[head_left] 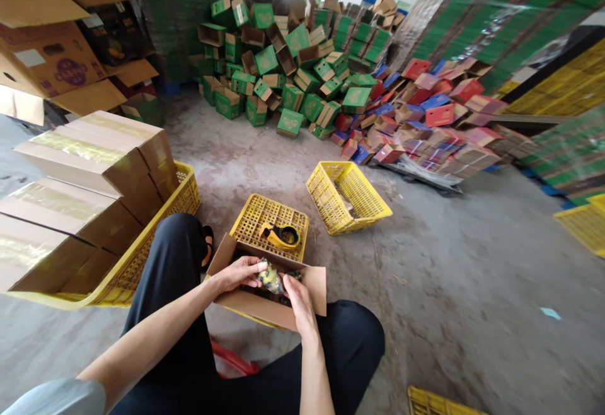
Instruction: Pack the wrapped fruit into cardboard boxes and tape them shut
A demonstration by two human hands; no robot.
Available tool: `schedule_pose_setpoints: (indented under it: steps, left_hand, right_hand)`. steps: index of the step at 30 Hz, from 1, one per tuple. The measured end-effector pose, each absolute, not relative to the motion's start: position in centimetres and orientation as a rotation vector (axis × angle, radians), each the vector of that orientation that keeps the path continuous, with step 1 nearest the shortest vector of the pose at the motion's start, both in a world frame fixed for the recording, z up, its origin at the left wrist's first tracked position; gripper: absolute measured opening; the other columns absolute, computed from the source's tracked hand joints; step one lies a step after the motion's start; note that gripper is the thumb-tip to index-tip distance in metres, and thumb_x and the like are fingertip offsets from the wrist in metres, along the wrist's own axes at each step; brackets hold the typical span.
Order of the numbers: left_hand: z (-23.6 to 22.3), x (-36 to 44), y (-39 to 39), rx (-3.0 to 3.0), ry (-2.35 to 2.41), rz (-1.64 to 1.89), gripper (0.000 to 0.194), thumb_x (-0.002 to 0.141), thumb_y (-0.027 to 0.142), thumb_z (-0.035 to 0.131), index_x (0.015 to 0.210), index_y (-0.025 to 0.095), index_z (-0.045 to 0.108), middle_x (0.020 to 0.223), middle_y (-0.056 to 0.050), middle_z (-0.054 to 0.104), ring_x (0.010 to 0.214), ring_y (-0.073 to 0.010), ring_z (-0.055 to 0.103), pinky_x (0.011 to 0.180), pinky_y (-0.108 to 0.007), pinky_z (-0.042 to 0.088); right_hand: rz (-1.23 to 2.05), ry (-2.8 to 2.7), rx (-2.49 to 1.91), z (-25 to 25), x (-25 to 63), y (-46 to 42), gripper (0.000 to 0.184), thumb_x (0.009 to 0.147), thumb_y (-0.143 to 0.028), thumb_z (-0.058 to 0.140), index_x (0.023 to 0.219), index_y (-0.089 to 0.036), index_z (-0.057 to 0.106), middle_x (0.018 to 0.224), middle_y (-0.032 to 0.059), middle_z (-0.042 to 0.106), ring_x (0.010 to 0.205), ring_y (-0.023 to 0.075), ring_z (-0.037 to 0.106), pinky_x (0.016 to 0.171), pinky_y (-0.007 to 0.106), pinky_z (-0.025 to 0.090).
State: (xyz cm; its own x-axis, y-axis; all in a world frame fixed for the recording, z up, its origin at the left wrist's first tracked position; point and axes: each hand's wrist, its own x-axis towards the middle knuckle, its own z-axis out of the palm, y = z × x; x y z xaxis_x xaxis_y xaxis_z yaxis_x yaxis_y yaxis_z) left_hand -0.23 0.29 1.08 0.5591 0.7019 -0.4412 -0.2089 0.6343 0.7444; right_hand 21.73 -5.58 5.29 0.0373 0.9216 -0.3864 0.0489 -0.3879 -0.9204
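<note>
Pinching a small clear packet (271,279) from its two sides, the left hand (242,272) and the right hand (299,296) meet over an open cardboard box (265,306). The left hand has its thumb on the packet's upper left end, fingers curled behind; the right hand grips the opposite edge, its thumb lying along it. Through the shiny film, yellow-green and dark patches show, though exactly what is inside cannot be told. The packet is at the mouth of the box, above more dark contents that are too shadowed to make out.

The box sits between the person's knees on a yellow crate (246,214), whose flat grid face is uppermost. On that grid, just beyond the box, lies a yellow-and-black tape dispenser (282,236). A second crate (362,191), also yellow, stands open on the concrete floor (439,276), farther out to the right, with something small inside.

Beside the left knee is a large yellow basket (191,189) filled with taped brown cartons (99,178), which rise above its rim. Across the floor are a heap of green boxes (267,60) and, to its right, a spread of red and blue boxes (439,114).
</note>
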Motion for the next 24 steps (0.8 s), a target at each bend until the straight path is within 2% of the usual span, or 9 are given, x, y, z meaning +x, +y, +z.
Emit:
schedule_pose_setpoints:
  steps: [2, 5, 10, 12, 15, 17, 20, 24]
  left_hand:
    - [0.8, -0.2, 0.2, 0.721, 0.849, 0.575, 0.059, 0.07, 0.063, 0.089, 0.094, 0.012, 0.069, 0.076, -0.004, 0.073, 0.059, -0.0108, 0.069, 0.06, -0.019, 0.053]
    - [0.7, 0.0, -0.1, 0.761, 0.87, 0.536, 0.061, 0.069, 0.065, 0.089, 0.093, 0.012, 0.069, 0.075, -0.005, 0.073, 0.058, -0.0116, 0.069, 0.058, -0.019, 0.052]
    - [0.7, 0.0, 0.2, 0.701, 0.864, 0.543, 0.067, 0.077, 0.071, 0.081, 0.111, 0.013, 0.07, 0.089, -0.011, 0.078, 0.071, -0.0182, 0.076, 0.066, -0.024, 0.057]
    - [0.8, -0.2, 0.5, 0.658, 0.869, 0.575, 0.064, 0.078, 0.065, 0.083, 0.116, 0.014, 0.07, 0.095, -0.012, 0.078, 0.078, -0.0201, 0.077, 0.072, -0.028, 0.059]
    - [1.1, -0.6, 0.5, 0.658, 0.815, 0.57, 0.054, 0.072, 0.037, 0.091, 0.117, 0.016, 0.071, 0.11, -0.014, 0.077, 0.096, -0.0234, 0.076, 0.084, -0.032, 0.059]
    - [1.4, -0.7, 0.3, 0.662, 0.742, 0.525, 0.056, 0.067, 0.022, 0.089, 0.12, 0.017, 0.072, 0.123, -0.014, 0.075, 0.107, -0.0256, 0.073, 0.09, -0.034, 0.058]
    - [1.8, -0.6, 0.0, 0.616, 0.66, 0.44, 0.059, 0.068, 0.02, 0.084, 0.126, 0.019, 0.071, 0.128, -0.014, 0.073, 0.107, -0.026, 0.073, 0.093, -0.037, 0.057]
    - [1.9, -0.3, 0.2, 0.588, 0.635, 0.393, 0.06, 0.073, 0.025, 0.082, 0.131, 0.018, 0.068, 0.119, -0.013, 0.076, 0.099, -0.0228, 0.074, 0.091, -0.036, 0.057]
  right_hand:
    - [1.495, -1.106, -1.467, 5.4, 21.7, -5.7, 0.057, 0.078, -0.07, 0.078, 0.112, -0.025, 0.083, 0.114, 0.0092, 0.081, 0.114, 0.0344, 0.073, 0.103, 0.046, 0.057]
    - [1.499, -1.189, -1.418, 4.8, 21.6, -5.9, 0.061, 0.075, -0.058, 0.087, 0.125, -0.025, 0.078, 0.117, 0.0096, 0.081, 0.114, 0.0346, 0.073, 0.103, 0.049, 0.057]
    - [1.407, -1.197, -1.453, 3.6, 21.9, -5.8, 0.063, 0.075, -0.047, 0.088, 0.131, -0.023, 0.074, 0.124, 0.0104, 0.078, 0.113, 0.0328, 0.074, 0.103, 0.05, 0.057]
    - [1.423, -1.127, -1.422, 3.9, 21.9, -5.7, 0.064, 0.073, -0.046, 0.088, 0.131, -0.023, 0.073, 0.125, 0.0102, 0.078, 0.114, 0.0322, 0.074, 0.104, 0.049, 0.057]
    - [1.468, -1.046, -1.381, 4.4, 21.9, -5.8, 0.068, 0.071, -0.043, 0.089, 0.132, -0.022, 0.071, 0.124, 0.0099, 0.078, 0.114, 0.0319, 0.074, 0.103, 0.047, 0.057]
    - [1.481, -1.036, -1.37, 4.6, 21.8, -5.9, 0.065, 0.072, -0.041, 0.088, 0.131, -0.022, 0.07, 0.123, 0.0098, 0.078, 0.113, 0.0315, 0.074, 0.102, 0.046, 0.057]
    - [1.487, -1.027, -1.352, 4.3, 21.8, -6.0, 0.061, 0.071, -0.039, 0.089, 0.126, -0.022, 0.071, 0.121, 0.0091, 0.078, 0.112, 0.0314, 0.073, 0.102, 0.045, 0.057]
    - [1.543, -0.972, -1.22, 3.8, 21.8, -6.0, 0.065, 0.067, -0.039, 0.092, 0.126, -0.024, 0.068, 0.12, 0.0083, 0.078, 0.112, 0.0312, 0.074, 0.104, 0.048, 0.055]
